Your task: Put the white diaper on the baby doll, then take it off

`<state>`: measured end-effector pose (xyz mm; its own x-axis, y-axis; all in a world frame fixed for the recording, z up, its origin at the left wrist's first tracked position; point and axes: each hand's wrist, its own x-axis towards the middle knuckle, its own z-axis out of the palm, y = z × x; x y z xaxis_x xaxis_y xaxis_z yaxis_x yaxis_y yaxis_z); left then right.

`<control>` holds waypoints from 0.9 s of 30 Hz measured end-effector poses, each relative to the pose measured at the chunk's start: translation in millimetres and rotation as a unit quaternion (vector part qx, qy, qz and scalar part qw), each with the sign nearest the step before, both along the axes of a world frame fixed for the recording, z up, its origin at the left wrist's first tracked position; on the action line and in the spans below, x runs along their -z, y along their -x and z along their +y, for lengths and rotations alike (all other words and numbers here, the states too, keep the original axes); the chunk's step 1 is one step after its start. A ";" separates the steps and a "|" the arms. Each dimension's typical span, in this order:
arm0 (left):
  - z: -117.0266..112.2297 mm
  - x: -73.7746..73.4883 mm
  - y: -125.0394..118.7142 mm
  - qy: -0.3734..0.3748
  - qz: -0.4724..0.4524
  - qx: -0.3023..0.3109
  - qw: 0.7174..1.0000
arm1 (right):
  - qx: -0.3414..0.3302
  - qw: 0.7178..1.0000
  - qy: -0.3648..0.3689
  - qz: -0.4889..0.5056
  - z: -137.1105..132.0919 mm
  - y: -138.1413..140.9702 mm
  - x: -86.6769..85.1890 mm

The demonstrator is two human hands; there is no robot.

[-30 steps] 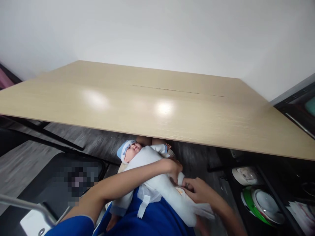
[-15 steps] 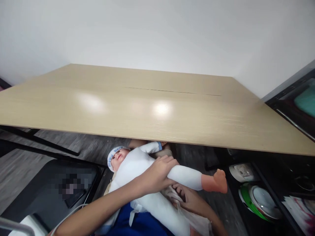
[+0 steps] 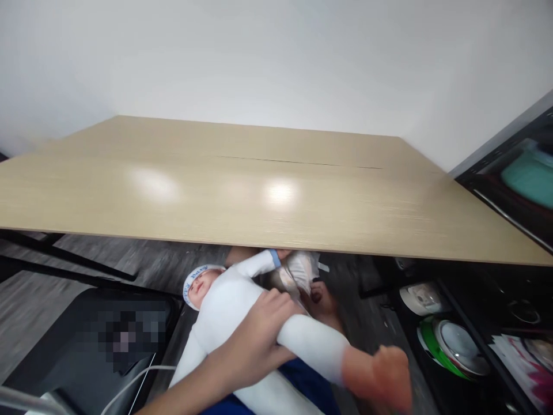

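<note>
A baby doll [image 3: 228, 305] in a white suit and a lettered cap lies across my lap, its head to the left. My left hand [image 3: 268, 328] is wrapped round the thigh of the doll's raised leg [image 3: 313, 343], whose bare foot points to the lower right. Beyond that leg, my right hand [image 3: 322, 300] has curled fingers at the lower edge of a white diaper [image 3: 298, 271]. One side tab of the diaper sticks out to the right. The desk edge is close above the diaper and the doll's cuffed arm.
A wooden desk [image 3: 242, 196] spans the view. On the left is a black seat [image 3: 56, 351] with a blurred-out item and a white cable [image 3: 142, 374]. Dark shelves on the right hold a green and silver round container [image 3: 458, 346] and papers [image 3: 514, 357].
The diaper has moved from beneath the doll's legs up toward the desk edge, along with my right hand. My left hand still grips the leg, whose foot has swung lower and nearer.
</note>
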<state>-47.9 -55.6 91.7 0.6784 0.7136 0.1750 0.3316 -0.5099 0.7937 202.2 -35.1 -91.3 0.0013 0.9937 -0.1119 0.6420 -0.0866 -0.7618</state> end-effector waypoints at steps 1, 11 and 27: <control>-5.0 6.1 -3.8 -0.011 0.024 0.014 1.000 | 0.050 0.999 -0.013 -0.011 5.0 6.4 1.8; -19.4 37.3 -20.0 -0.127 0.153 0.098 0.975 | 0.068 0.983 -0.152 -0.072 27.0 23.4 3.1; -18.6 55.7 -29.2 -0.226 0.137 0.104 0.959 | 0.064 0.993 -0.061 0.078 120.5 14.6 42.2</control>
